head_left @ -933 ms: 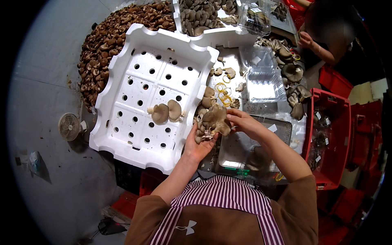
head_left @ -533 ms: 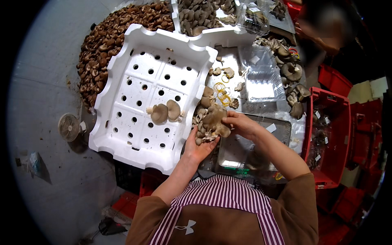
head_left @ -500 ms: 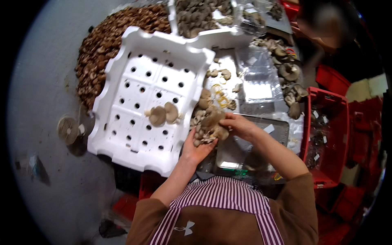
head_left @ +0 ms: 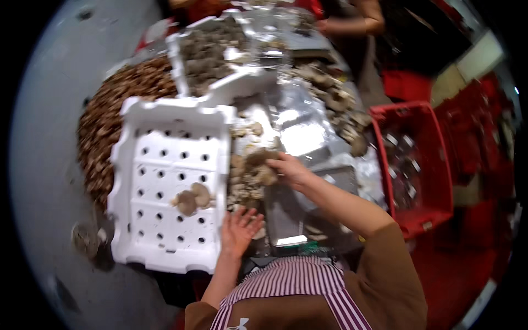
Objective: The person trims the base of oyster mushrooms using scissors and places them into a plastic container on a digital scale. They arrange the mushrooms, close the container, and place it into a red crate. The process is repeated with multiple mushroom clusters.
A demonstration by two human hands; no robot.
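Note:
My right hand (head_left: 292, 170) grips a grey-brown oyster mushroom (head_left: 260, 160) by its edge, above a heap of oyster mushrooms (head_left: 241, 190) between the white crate and the scale. Beside the crate's near right side, my left hand (head_left: 240, 228) is open, its fingers spread and nothing in them. A small group of oyster mushrooms (head_left: 187, 203) lies in the white foam crate (head_left: 165, 190), whose floor has rows of round holes. Under my right forearm is a metal scale platform (head_left: 313, 201). Motion blurs the picture, so small mushroom details are lost.
Brown mushrooms (head_left: 99, 140) form a big pile at the left. A second white crate (head_left: 175, 60) holds grey mushrooms behind. Clear plastic trays (head_left: 301, 129) and more oyster mushrooms (head_left: 335, 99) lie beyond the scale. A red crate (head_left: 446, 181) with packages stands right; another person's arm (head_left: 352, 25) shows behind.
My left hand has come off the mushrooms and drawn back toward me, opening. My right hand still holds an oyster mushroom. The view has turned, shifting the crates and piles.

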